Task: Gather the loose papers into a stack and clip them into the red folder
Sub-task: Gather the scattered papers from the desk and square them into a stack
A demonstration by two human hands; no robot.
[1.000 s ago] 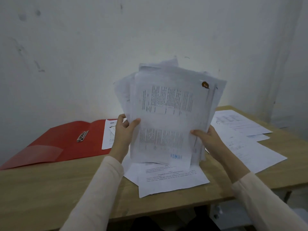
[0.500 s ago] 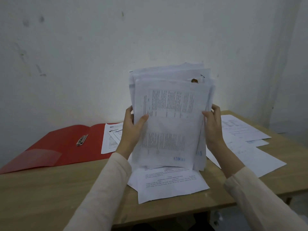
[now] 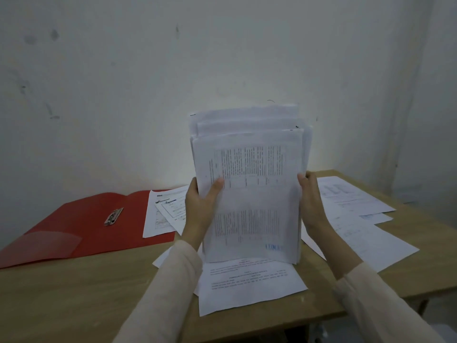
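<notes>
Head view: at the left of the frame the red folder (image 3: 81, 226) lies open and flat on the wooden bench (image 3: 61, 298), its metal clip (image 3: 113, 216) near the fold and a translucent pocket (image 3: 47, 243) at its lower left corner. Two printed sheets (image 3: 165, 211) overlap the folder's right edge; their headings are too small and blurred to read.

At centre, the paper stack (image 3: 249, 189) stands upright, its lower edge on or just above a loose sheet (image 3: 247, 283) lying on the bench; I cannot tell which. The left hand (image 3: 200, 206) grasps the stack's left edge, thumb on the front page and fingers curled behind. The right hand (image 3: 311, 201) clasps the right edge, fingers wrapped round the back. The front page carries columns of text running sideways, unreadable, and a blue stamp (image 3: 273, 247) at its lower right whose letters are blurred. Top edges of the sheets are uneven, some rising above others.

Right of the hands, more loose papers (image 3: 358, 219) lie spread and overlapping across the bench, faint tables printed on them. Behind everything stands a scuffed white wall (image 3: 148, 95).
</notes>
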